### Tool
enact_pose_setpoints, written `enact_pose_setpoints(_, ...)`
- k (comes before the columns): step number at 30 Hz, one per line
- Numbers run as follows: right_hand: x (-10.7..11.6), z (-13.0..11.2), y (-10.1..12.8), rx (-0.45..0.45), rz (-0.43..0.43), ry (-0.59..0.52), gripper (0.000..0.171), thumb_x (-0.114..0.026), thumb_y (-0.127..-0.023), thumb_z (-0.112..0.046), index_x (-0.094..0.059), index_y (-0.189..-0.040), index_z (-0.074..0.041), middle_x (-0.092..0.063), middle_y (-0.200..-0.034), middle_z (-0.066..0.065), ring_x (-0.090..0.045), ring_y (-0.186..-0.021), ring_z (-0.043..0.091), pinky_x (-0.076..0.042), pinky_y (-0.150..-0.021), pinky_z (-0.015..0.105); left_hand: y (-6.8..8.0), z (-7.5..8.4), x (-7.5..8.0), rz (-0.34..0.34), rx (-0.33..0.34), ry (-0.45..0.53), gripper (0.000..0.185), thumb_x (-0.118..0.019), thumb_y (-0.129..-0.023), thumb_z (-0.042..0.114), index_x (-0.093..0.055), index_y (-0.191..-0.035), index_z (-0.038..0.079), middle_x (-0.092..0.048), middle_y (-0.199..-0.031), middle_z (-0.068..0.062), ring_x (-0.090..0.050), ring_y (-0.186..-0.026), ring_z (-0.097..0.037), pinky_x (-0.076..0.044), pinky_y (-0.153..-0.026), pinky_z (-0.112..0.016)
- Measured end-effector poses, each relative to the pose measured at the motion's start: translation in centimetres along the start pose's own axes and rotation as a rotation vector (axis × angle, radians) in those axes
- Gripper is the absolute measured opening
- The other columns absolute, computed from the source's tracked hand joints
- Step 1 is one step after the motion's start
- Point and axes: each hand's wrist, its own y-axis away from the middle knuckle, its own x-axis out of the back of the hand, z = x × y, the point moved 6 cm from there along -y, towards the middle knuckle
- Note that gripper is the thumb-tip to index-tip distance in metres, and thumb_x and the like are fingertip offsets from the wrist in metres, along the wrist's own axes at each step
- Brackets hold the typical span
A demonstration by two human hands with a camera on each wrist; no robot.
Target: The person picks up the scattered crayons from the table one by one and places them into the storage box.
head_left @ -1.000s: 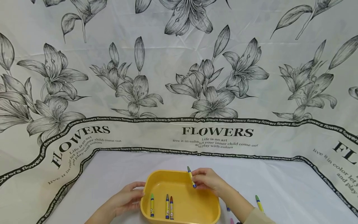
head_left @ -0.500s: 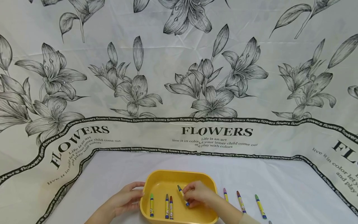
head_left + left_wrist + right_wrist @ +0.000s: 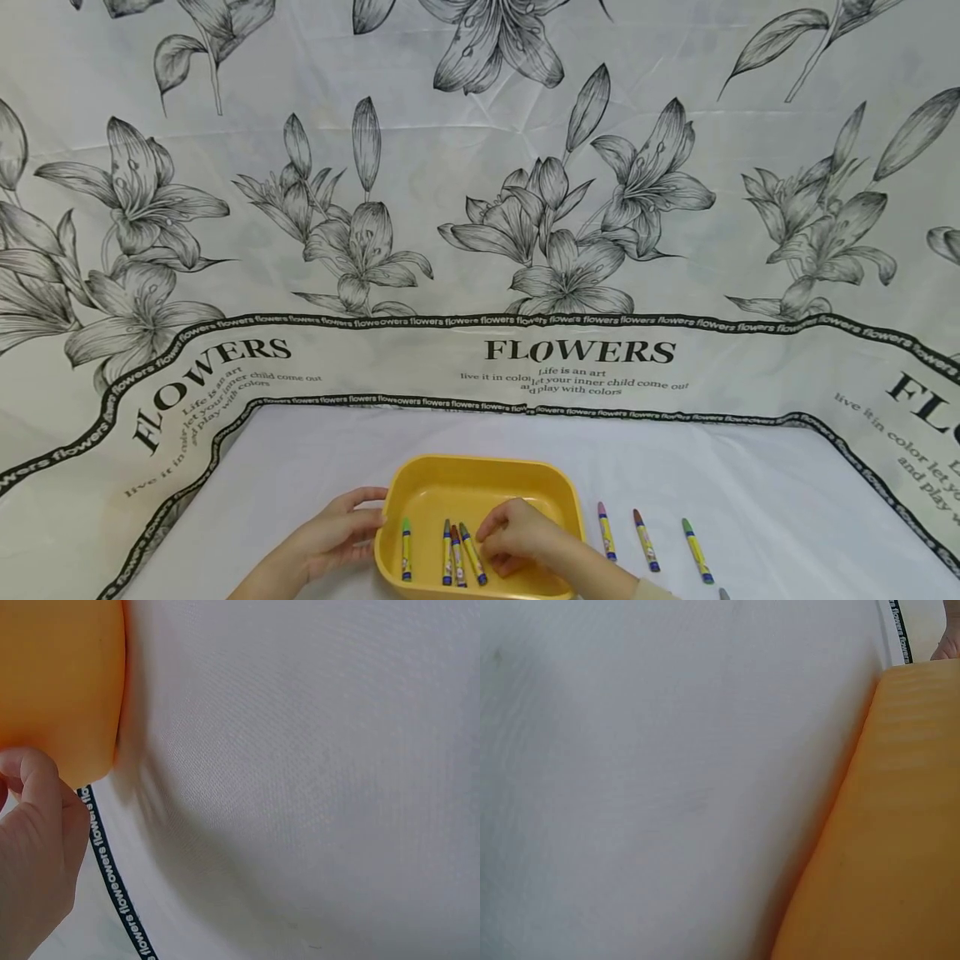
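White tabletop (image 3: pixel 315 450); slanted crayon (image 3: pixel 470 549) pointing far-left beside empty right hand (image 3: pixel 522 538); left hand (image 3: pixel 336 533) touches tray (image 3: pixel 480 477).

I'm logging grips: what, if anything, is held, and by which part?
The left hand touches the left side of the yellow tray, grip unclear. The right hand appears empty.

The left hand (image 3: pixel 341 533) points inward, its digits apart, its forearm (image 3: pixel 273 571) slanting up from the lower left. Opposite, the right hand (image 3: pixel 521 533) holds nothing, fingers (image 3: pixel 493 518) loosely curled downward, a pale sleeve (image 3: pixel 651 590) behind the wrist.
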Motion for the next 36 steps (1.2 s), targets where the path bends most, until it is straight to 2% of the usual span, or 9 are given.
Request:
enact_pose_setpoints(7, 0.1, -0.6, 0.3, 0.096, -0.053, -0.075, 0.015, -0.065, -0.075, 0.002, -0.063, -0.090, 0.004, -0.057, -0.061, 0.003, -0.054, -0.050, 0.010, -0.051, -0.048, 0.023, 0.0, 0.0, -0.1, 0.001, 0.015, 0.003, 0.059, -0.060, -0.086, 0.007, -0.031, -0.136, -0.004, -0.060, -0.104, -0.010, -0.056, -0.084, -0.016, -0.052, -0.070, -0.026)
enact_pose_setpoints(16, 2.0, -1.8, 0.0, 0.072, -0.065, -0.203, 0.026, -0.064, -0.079, 0.001, -0.060, -0.104, 0.008, -0.061, -0.070, 0.004, -0.059, -0.059, 0.011, -0.054, -0.057, 0.024, 0.2, 0.1, 0.0, 0.019, 0.028, 0.022, 0.061, -0.061, -0.085, 0.006, -0.030, -0.137, -0.003, -0.058, -0.107, -0.012, -0.056, -0.086, -0.017, -0.052, -0.072, -0.029)
enact_pose_setpoints(20, 3.5, -2.5, 0.2, 0.071, -0.071, -0.237, 0.030, -0.063, -0.080, 0.000, -0.057, -0.108, 0.010, -0.064, -0.075, 0.006, -0.061, -0.062, 0.012, -0.054, -0.059, 0.025, 0.1, 0.0, -0.1, 0.003, 0.026, 0.040, 0.061, -0.060, -0.086, 0.006, -0.029, -0.137, -0.004, -0.058, -0.108, -0.012, -0.055, -0.087, -0.018, -0.052, -0.074, -0.029)
enact_pose_setpoints(27, 7.0, -4.0, 1.2, 0.095, -0.063, -0.252, 0.027, -0.062, -0.083, -0.004, -0.057, -0.107, 0.007, -0.062, -0.080, 0.006, -0.061, -0.068, 0.014, -0.055, -0.065, 0.027, 0.1, -0.1, -0.2, -0.027, 0.014, 0.056, 0.060, -0.060, -0.087, 0.007, -0.028, -0.138, -0.004, -0.058, -0.107, -0.011, -0.056, -0.087, -0.017, -0.052, -0.073, -0.029)
enact_pose_setpoints(32, 9.8, -4.0, 1.9, 0.104, -0.022, -0.256, 0.032, -0.063, -0.082, -0.008, -0.055, -0.109, 0.008, -0.062, -0.081, 0.006, -0.061, -0.071, 0.015, -0.055, -0.068, 0.028, 0.1, -0.1, -0.2, -0.043, 0.012, 0.061, 0.061, -0.059, -0.088, 0.007, -0.027, -0.138, -0.004, -0.058, -0.109, -0.011, -0.056, -0.088, -0.017, -0.052, -0.074, -0.029)
enact_pose_setpoints(36, 11.0, -3.7, 2.3, 0.103, -0.013, -0.259, 0.033, -0.064, -0.082, -0.009, -0.055, -0.109, 0.007, -0.064, -0.081, 0.006, -0.061, -0.073, 0.015, -0.054, -0.071, 0.029, 0.0, -0.2, -0.3, -0.042, 0.010, 0.052, 0.061, -0.060, -0.088, 0.008, -0.027, -0.138, -0.004, -0.057, -0.109, -0.011, -0.055, -0.089, -0.017, -0.052, -0.075, -0.030)
